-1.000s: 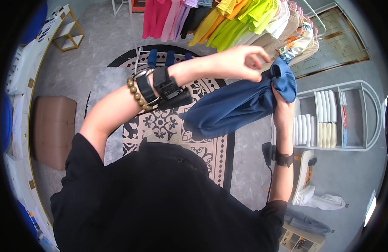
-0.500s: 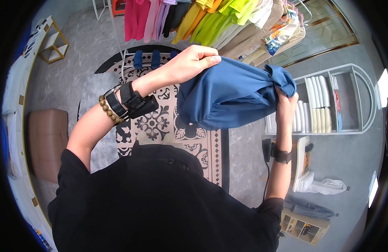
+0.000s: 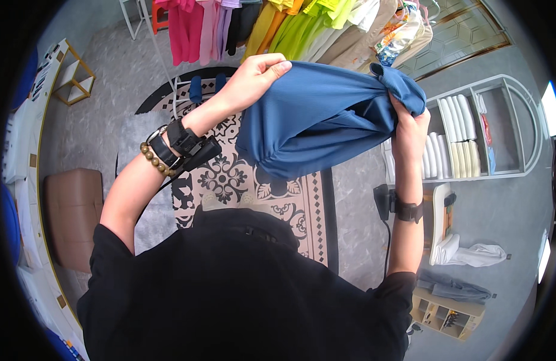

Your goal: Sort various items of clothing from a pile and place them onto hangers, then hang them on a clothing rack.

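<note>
A blue, finely ribbed piece of cloth (image 3: 317, 120), probably a garment, hangs stretched between my hands in mid-air. My left hand (image 3: 254, 79) pinches its upper left corner between thumb and fingers. At the other end my right hand (image 3: 410, 127) grips it, with a fold of the fabric flopped over the fingertips. The middle of the cloth sags in deep creases, and its exact kind cannot be made out. A black strap device and a bead bracelet sit on my left wrist; another strap device is on my right wrist.
Ahead stands a rack of colourful hanging clothes (image 3: 278, 30). A white shelf (image 3: 500, 168) with folded towels is at the right, a brown padded seat (image 3: 73, 219) at the left. Below lies a patterned rug (image 3: 224, 180). A cable (image 3: 387, 246) runs along my right arm.
Both hands still hold the blue cloth. My left hand has moved slightly left and up, pulling the cloth wider, and the right end has shifted a little. The whole view has turned slightly.
</note>
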The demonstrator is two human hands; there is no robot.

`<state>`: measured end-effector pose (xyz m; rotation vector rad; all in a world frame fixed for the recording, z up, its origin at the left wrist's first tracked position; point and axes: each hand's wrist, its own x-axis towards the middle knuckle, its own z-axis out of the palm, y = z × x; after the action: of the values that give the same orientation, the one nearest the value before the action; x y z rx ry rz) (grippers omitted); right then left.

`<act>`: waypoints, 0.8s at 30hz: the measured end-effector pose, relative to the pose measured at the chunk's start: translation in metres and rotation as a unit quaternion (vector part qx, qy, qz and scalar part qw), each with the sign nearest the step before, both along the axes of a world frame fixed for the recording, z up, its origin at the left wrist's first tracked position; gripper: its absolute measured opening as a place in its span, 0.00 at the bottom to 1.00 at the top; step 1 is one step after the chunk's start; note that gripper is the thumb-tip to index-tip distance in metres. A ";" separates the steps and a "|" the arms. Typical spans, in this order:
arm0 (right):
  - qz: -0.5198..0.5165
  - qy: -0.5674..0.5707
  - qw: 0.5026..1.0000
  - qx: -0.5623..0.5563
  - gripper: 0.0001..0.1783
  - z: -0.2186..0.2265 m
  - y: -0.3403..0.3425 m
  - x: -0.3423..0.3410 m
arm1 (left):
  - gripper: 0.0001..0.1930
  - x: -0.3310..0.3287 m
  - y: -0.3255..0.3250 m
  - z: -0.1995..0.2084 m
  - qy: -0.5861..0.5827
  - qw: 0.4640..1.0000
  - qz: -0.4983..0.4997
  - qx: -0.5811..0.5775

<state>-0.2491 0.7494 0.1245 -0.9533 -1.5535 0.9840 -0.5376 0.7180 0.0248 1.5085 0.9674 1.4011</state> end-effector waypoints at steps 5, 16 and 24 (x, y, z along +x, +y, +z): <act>-0.018 -0.042 0.998 0.053 0.13 -0.009 0.016 0.027 | 0.14 -0.018 0.001 -0.001 -0.017 0.998 0.049 0.016; -0.003 -0.068 0.994 0.091 0.16 0.016 0.002 -0.027 | 0.11 -0.009 0.014 -0.021 0.128 0.971 0.200 0.006; -0.009 -0.122 0.990 0.067 0.04 0.016 0.003 -0.037 | 0.27 0.091 -0.029 0.036 0.088 0.983 0.111 0.114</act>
<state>-0.2859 0.7519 0.1401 -1.0201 -1.7875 0.7604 -0.4462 0.6887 0.0611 1.7592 1.1434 1.6005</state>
